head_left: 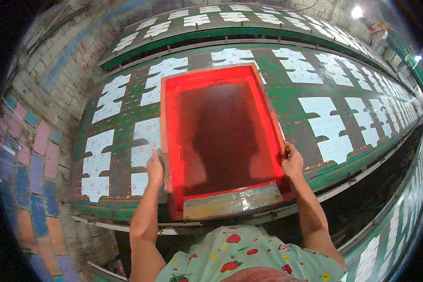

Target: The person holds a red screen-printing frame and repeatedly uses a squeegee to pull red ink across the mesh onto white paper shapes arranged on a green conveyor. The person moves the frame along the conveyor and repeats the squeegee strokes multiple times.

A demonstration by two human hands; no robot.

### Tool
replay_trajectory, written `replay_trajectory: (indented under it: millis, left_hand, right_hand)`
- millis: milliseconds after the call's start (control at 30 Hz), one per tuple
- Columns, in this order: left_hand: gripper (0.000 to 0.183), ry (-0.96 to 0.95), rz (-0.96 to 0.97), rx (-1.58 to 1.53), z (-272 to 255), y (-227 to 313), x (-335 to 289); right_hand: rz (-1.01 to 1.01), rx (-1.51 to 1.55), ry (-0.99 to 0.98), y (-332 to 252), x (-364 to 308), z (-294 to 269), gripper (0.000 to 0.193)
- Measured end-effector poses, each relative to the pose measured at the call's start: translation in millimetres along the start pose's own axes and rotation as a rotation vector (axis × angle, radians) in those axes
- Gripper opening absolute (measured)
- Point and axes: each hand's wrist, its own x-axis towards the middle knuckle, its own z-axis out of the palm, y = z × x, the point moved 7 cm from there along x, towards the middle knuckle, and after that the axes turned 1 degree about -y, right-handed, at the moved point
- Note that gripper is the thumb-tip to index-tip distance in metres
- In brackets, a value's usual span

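Head view: a long green desk (286,95) runs off rightward; over its near end sits a red-lined screen (221,141), whether resting or raised I cannot tell. It looks broad but manageable, its rim stiff, its dark centre probably taut and easily damaged, its glossy red inner walls likely slippery; best held by the outer sides. Pale panels (326,126) lie around it. Right hand (293,160): fingers pinching the rim. Left hand (155,168): against the opposite side, fingers mostly hidden, grip unclear.

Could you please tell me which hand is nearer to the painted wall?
Left. The left hand is at the red frame's left side, toward the painted wall; the right hand is at its right side, farther away.
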Motion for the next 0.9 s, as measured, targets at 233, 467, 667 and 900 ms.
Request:
replay_trajectory:
  millis: [233, 467, 667, 900]
  left_hand:
    - [0.076, -0.043, -0.124, -0.082, 82, 26, -60]
    - [0.071, -0.052, -0.056, -0.017, 111, 51, -76]
    - [0.074, -0.084, -0.032, 0.070, 128, 59, -85]
    - [0.075, -0.091, 0.025, 0.180, 134, 61, -85]
  right_hand:
    - [0.025, 0.050, 0.003, 88, 31, -52, 0.063]
    - [0.024, 0.120, -0.007, 126, 34, -72, 0.060]
    - [0.003, 0.145, -0.019, 141, 36, -80, 0.066]
    - [-0.042, -0.255, -0.096, 114, 16, -87, 0.071]
